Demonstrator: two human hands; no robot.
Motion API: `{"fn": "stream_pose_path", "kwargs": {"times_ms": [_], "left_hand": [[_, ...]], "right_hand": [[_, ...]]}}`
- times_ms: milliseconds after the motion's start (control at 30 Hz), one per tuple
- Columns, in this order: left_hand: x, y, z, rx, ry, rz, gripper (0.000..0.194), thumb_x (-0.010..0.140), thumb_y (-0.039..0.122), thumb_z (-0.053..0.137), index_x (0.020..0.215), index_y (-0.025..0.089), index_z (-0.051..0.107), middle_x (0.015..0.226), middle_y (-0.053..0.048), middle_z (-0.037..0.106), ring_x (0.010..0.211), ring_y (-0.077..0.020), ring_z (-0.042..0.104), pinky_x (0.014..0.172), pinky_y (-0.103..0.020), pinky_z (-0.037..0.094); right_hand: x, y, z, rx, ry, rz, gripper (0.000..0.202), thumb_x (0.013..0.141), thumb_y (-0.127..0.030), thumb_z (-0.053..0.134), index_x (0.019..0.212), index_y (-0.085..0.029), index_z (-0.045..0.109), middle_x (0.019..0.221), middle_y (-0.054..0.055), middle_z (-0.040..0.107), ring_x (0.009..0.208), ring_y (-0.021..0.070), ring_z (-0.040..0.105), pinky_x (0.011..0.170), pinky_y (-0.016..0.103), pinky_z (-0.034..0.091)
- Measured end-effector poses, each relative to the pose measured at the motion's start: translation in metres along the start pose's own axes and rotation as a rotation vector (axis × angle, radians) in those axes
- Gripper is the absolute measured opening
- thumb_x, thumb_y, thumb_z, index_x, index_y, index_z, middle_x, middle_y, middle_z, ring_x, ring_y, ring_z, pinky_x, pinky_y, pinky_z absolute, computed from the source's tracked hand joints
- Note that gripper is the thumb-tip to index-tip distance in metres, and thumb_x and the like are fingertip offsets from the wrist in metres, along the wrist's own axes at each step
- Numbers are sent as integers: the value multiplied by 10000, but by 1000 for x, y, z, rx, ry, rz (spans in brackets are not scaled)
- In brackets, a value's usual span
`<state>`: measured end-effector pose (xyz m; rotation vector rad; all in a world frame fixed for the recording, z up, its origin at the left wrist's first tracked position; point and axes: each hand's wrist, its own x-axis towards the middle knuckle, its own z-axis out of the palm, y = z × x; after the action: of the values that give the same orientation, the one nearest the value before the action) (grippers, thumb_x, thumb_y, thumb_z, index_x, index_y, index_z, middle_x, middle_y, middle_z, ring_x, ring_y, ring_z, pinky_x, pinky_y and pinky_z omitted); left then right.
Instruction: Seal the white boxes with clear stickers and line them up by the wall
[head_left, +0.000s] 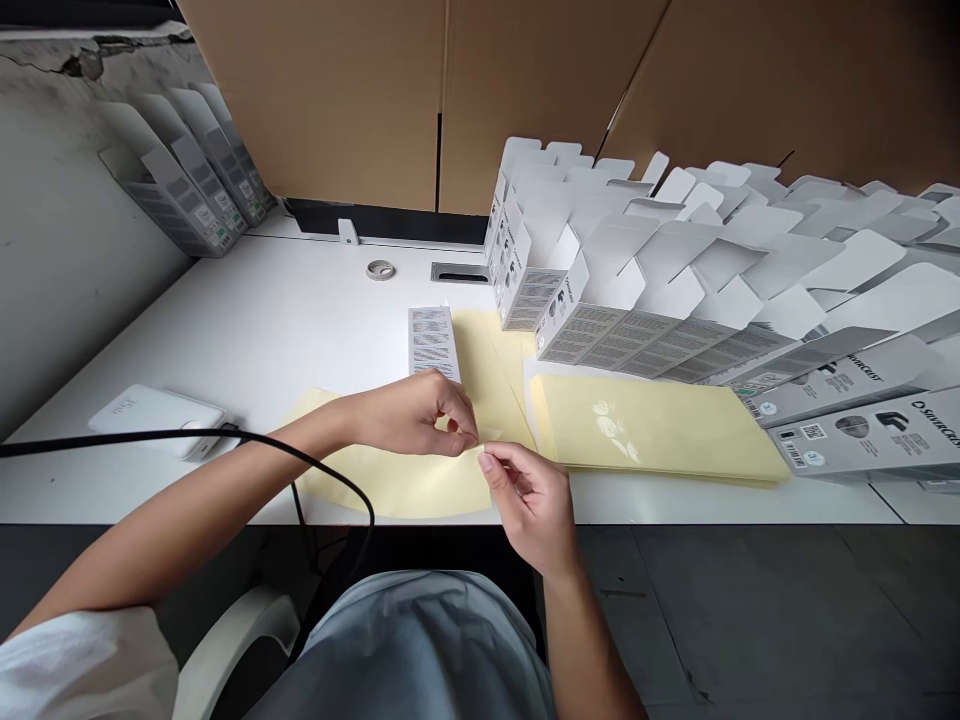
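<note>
A pale yellow sheet [420, 490] lies at the table's front edge, beneath my forearm and fingers. My right hand [532, 500] pinches the right edge of this sheet between thumb and forefinger. Just left of it, my left hand [420, 415] is closed, its fingertips pressed together at the same edge. Something thin and see-through shows by those fingertips, too small to name. More yellow sheets [487, 350] lie behind my hands. To the right sits a stack of yellow sheets [675, 420] with shiny clear patches on top. A small printed box [431, 335] lies behind my left hand.
Open-topped white and grey cartons [600, 310] stand in rows along the right and back. Several more cartons [195, 180] lean at the left wall. A white power bank [157, 415] lies left, and a black cable [300, 455] crosses over my left forearm. Cardboard [337, 100] stands behind.
</note>
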<state>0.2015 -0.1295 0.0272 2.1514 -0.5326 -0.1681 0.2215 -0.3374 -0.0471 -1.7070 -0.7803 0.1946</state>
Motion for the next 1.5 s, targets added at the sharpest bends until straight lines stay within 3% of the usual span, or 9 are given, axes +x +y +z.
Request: {"fn": "stream_pose_path", "kwargs": {"times_ms": [300,433,533,633,800,1100,1233,1333,1500], "left_hand": [[-1,-17,6,90,235,-57,156,795,127,567,722,140,705,754,-41,702,688,-130,600,582,-214,431],[-1,-26,11,111,366,-101,138,810,156,588,718,142,690,720,-33,690,640,-127,586,544,-219,430],[-4,-33,16,266,504,75,143,860,142,577,769,153,686,755,-50,711,714,-152,623,615,-250,498],[-12,-44,23,567,624,379,107,888,127,601,919,178,690,897,-88,742,790,-184,655,687,-319,548],[-31,-54,28,745,514,599,324,882,74,622,1157,238,672,1064,-86,743,813,-206,704,641,-326,580],[-42,-43,23,1079,445,776,251,849,20,642,1038,171,711,978,-87,759,776,-187,701,546,-295,521],[-45,-62,27,1030,596,663,178,842,136,704,1016,177,696,992,-93,756,788,-195,695,575,-305,520],[-40,-83,25,854,773,305,294,821,302,749,1083,182,694,1078,-131,738,961,-265,683,766,-399,552],[-30,-114,15,511,630,87,494,811,463,755,1224,200,691,1343,-167,626,1317,-378,522,1048,-581,426]], "right_hand": [[-6,12,-1,163,36,242,300,906,-424,597,745,-171,620,563,-27,494,487,109,465,450,224,385],[-6,27,-1,-70,132,278,335,870,-440,608,650,-188,585,503,-24,479,459,118,434,442,237,349],[-2,28,2,-308,293,213,321,828,-406,656,602,-196,568,527,4,538,488,123,437,489,251,353],[4,18,8,-49,231,245,313,847,-441,655,672,-184,616,591,14,586,499,114,470,476,239,366],[19,-4,19,621,78,405,398,825,-541,667,707,-160,659,603,12,605,452,90,501,344,189,273],[28,0,32,602,63,372,288,788,-429,730,706,-164,653,590,-5,602,456,78,496,351,175,307],[29,10,30,452,107,285,277,832,-420,703,732,-166,656,600,-6,603,485,90,516,401,198,366],[37,16,31,429,222,212,271,840,-432,698,766,-172,672,626,-11,612,492,86,514,438,211,390],[57,25,43,592,143,238,285,814,-460,725,823,-175,716,656,-11,611,487,72,489,434,207,355]]}}
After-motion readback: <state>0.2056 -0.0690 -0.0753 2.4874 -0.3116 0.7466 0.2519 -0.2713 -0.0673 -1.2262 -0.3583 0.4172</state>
